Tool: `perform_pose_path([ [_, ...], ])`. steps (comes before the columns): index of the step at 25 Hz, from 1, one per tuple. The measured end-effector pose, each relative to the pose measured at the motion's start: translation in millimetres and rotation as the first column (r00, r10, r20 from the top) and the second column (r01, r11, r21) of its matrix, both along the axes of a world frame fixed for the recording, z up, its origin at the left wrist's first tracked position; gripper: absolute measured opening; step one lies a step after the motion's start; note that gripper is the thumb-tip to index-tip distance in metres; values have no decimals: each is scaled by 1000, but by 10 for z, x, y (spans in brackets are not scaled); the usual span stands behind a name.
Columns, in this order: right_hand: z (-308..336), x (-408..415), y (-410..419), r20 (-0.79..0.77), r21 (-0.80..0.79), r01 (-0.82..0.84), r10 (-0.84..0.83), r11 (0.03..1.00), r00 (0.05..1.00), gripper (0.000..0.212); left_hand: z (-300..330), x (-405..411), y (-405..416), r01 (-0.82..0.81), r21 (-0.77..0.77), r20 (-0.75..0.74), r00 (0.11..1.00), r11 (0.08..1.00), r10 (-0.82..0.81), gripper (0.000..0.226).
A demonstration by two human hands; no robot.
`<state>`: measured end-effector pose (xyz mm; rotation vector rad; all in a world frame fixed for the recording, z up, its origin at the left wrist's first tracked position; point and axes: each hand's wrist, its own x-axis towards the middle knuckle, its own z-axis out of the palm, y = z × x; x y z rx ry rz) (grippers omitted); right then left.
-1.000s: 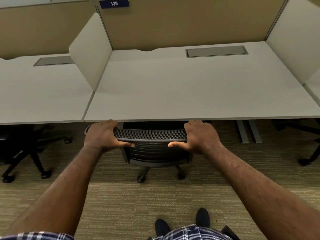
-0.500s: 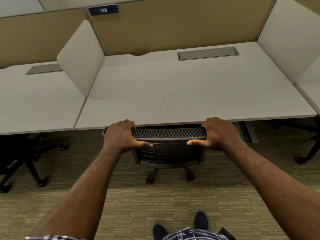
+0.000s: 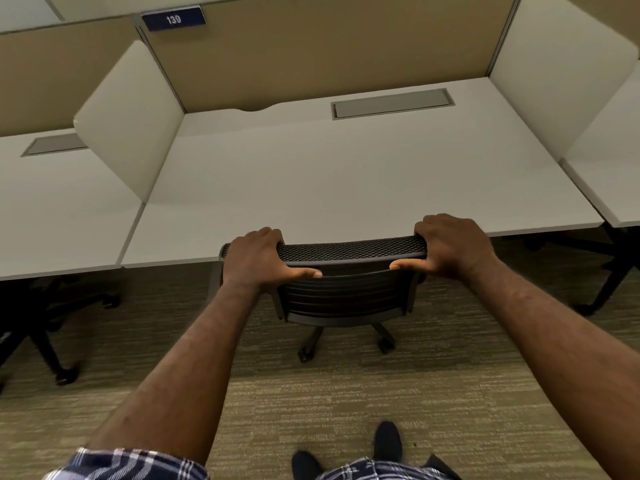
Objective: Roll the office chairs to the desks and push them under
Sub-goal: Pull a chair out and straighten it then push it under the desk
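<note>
A black office chair (image 3: 346, 292) with a mesh backrest stands at the front edge of a white desk (image 3: 346, 181); its seat is hidden under the desktop. My left hand (image 3: 259, 259) grips the left end of the backrest's top edge, fingers curled over it and thumb along the back. At the right end, my right hand (image 3: 450, 245) holds the same edge the same way. Two of the chair's castors (image 3: 304, 355) show on the carpet below.
White side dividers (image 3: 131, 116) and a tan back panel with a sign reading 139 (image 3: 173, 19) enclose the desk. Another black chair (image 3: 38, 323) sits under the left desk, and a chair base (image 3: 609, 282) shows at the right. My shoes (image 3: 388, 441) stand on the carpet.
The chair has rolled forward, and its backrest top now meets the desk's front edge. Both hands have kept their grip and travelled with it.
</note>
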<state>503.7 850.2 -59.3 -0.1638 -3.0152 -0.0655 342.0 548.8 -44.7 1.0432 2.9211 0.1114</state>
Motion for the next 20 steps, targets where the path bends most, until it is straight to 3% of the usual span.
perform_pose_path([
  [20, -2, -146, 632, 3, -9, 3, -3, 1000, 1000, 103, -36, -51, 602, -33, 51, -27, 999, 998, 34, 92],
])
